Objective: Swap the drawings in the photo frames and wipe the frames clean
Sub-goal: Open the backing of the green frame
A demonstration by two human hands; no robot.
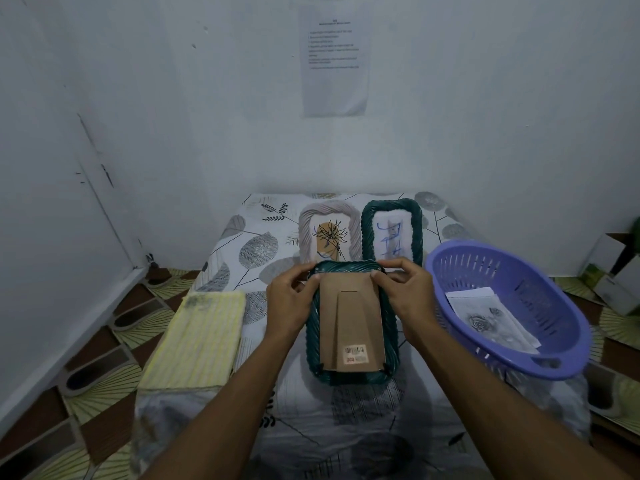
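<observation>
Judging by the head view, the swap is at an early or middle step. At centre, a green frame lies face down on the table, its brown backing with the folded stand and barcode sticker still seated inside the rim. The left hand pinches the frame's upper left corner, its fingers curled over the rim and the thumb beside the backing. The right hand pinches the upper right corner, its thumb on the backing's edge. They are probably working the tabs there, but the tabs are too small to see clearly.

Just above, a grey frame and a second green frame lie face up side by side, each showing a drawing. I cannot tell if those drawings are old or new.

At right, a purple basket holds loose sheets, one with a rose. At left, a yellow cloth lies folded, well apart from both hands, so wiping seems not yet begun. What likely remains is opening this frame, changing its sheet, and wiping all three.
</observation>
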